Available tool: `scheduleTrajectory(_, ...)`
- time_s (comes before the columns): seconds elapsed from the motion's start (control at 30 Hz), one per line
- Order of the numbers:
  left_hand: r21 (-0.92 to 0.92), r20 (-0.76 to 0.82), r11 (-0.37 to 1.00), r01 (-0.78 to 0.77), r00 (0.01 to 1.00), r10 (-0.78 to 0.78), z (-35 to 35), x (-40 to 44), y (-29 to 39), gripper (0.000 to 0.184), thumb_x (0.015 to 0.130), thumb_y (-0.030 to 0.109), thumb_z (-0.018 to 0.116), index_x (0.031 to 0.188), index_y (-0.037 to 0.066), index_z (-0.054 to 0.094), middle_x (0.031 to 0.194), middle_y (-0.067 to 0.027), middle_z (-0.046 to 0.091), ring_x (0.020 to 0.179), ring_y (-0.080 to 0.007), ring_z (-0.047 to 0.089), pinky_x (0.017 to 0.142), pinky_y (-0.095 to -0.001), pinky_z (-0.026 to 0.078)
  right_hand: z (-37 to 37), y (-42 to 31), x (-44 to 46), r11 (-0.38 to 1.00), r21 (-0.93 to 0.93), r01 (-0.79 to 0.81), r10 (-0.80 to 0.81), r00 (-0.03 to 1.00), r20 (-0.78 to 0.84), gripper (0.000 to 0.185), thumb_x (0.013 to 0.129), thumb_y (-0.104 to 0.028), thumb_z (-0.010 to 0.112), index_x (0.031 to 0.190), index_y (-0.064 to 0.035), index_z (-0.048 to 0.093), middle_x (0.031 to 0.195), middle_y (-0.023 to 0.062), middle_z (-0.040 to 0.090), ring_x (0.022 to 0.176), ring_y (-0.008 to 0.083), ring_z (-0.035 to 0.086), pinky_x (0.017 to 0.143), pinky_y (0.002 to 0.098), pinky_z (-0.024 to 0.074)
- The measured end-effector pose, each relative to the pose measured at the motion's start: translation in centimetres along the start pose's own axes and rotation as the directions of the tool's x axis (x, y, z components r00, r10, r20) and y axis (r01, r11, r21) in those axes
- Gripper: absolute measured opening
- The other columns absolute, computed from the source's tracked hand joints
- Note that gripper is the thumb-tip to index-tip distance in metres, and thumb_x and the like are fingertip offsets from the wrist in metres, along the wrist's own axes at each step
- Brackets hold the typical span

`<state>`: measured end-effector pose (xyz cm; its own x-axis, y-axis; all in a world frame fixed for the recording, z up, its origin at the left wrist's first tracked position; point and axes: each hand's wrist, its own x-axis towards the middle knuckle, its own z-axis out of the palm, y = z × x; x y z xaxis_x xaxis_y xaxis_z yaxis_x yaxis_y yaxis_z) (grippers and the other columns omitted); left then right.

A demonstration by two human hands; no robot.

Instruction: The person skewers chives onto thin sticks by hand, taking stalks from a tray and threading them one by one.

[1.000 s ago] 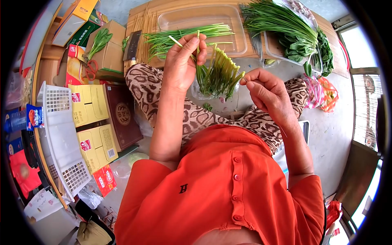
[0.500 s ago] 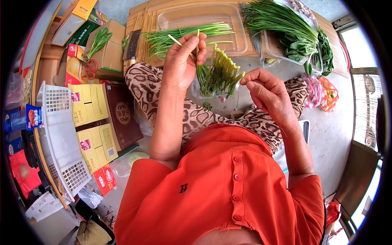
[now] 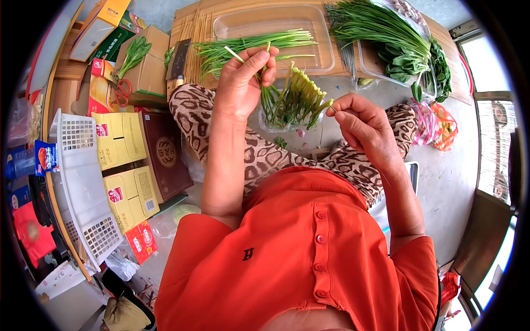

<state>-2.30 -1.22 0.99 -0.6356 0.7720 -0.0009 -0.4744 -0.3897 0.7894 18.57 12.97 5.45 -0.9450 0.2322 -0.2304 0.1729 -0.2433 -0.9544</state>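
My left hand (image 3: 243,80) is closed in a pinch on a few loose Chinese chives, their pale cut ends poking up past the fingers. The thumb and fingers of my right hand (image 3: 361,121) are pinched on the end of a thin skewer (image 3: 332,108). A row of folded chives (image 3: 302,96) is threaded along that skewer, their green ends hanging down between my hands. My hands are apart, above my knees. Beyond my left hand lies a pile of loose chives (image 3: 265,42), partly over a clear plastic tray (image 3: 326,33).
Bare skewers (image 3: 194,33) and a knife (image 3: 179,59) lie on the wooden board at left. A large bunch of chives (image 3: 381,33) and leafy greens (image 3: 403,69) are at back right. Red-handled scissors (image 3: 123,92), cartons (image 3: 121,143) and a white basket (image 3: 83,182) stand at left.
My left hand has shifted slightly left with the chives in it. The right hand, still pinched on the skewer, has barely moved.
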Motion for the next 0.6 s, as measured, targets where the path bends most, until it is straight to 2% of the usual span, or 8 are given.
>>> scheduleTrajectory(0.27, 0.012, 0.097, 0.997, 0.071, 0.993, -0.072, -0.6, 0.1, 0.5, 0.021, 0.087, 0.016, 0.064, 0.100, -0.001, 0.065, 0.078, -0.0030, 0.061, 0.063, -0.0100, 0.048, 0.055, -0.0240, 0.034, -0.1, 0.1, -0.1, 1.000, -0.019, 0.003, -0.003, 1.000, -0.003, 0.013, 0.095, -0.011, 0.052, 0.100, -0.0017, 0.060, 0.061, -0.0077, 0.042, 0.049, 0.0002, 0.032, 0.043, 0.0170, 0.0227)
scheduleTrajectory(0.4, 0.041, 0.058, 0.997, 0.069, 0.996, -0.072, -0.4, -0.2, 0.4, 0.020, 0.087, 0.016, 0.064, 0.098, 0.000, 0.066, 0.078, -0.0031, 0.061, 0.063, -0.0095, 0.048, 0.055, -0.0232, 0.034, -0.1, -0.1, 0.1, 1.000, 0.003, -0.006, 0.006, 1.000, 0.014, 0.013, 0.095, -0.011, 0.052, 0.100, -0.0011, 0.060, 0.061, -0.0079, 0.042, 0.049, 0.0001, 0.033, 0.043, 0.0171, 0.0225)
scheduleTrajectory(0.47, 0.155, 0.049, 0.976, 0.151, 0.986, -0.160, -0.1, -0.5, 0.0, 0.019, 0.087, 0.017, 0.064, 0.097, 0.001, 0.067, 0.079, -0.0032, 0.061, 0.063, -0.0093, 0.049, 0.055, -0.0223, 0.034, 0.0, -0.3, 0.2, 1.000, 0.013, -0.016, 0.016, 1.000, 0.022, 0.013, 0.095, -0.010, 0.052, 0.101, -0.0009, 0.060, 0.061, -0.0080, 0.042, 0.049, -0.0001, 0.033, 0.042, 0.0171, 0.0223)
scheduleTrajectory(0.57, 0.160, 0.070, 0.981, 0.109, 0.990, -0.122, 0.6, -0.5, -0.2, 0.018, 0.087, 0.017, 0.064, 0.096, 0.002, 0.068, 0.081, -0.0041, 0.062, 0.064, -0.0098, 0.050, 0.056, -0.0219, 0.037, 0.4, -0.5, 0.6, 1.000, 0.017, -0.010, 0.010, 1.000, 0.009, 0.014, 0.095, -0.012, 0.053, 0.100, -0.0011, 0.059, 0.060, -0.0082, 0.041, 0.048, -0.0001, 0.032, 0.042, 0.0172, 0.0216)
scheduleTrajectory(0.6, 0.242, 0.044, 0.968, 0.069, 0.996, -0.081, 1.2, -0.6, -0.2, 0.022, 0.090, 0.019, 0.061, 0.101, 0.001, 0.067, 0.082, -0.0040, 0.063, 0.065, -0.0093, 0.051, 0.057, -0.0218, 0.038, 0.4, -0.4, 0.7, 1.000, 0.014, -0.004, 0.005, 1.000, -0.010, 0.014, 0.095, -0.013, 0.053, 0.100, -0.0013, 0.059, 0.060, -0.0081, 0.041, 0.048, -0.0001, 0.031, 0.042, 0.0173, 0.0212)
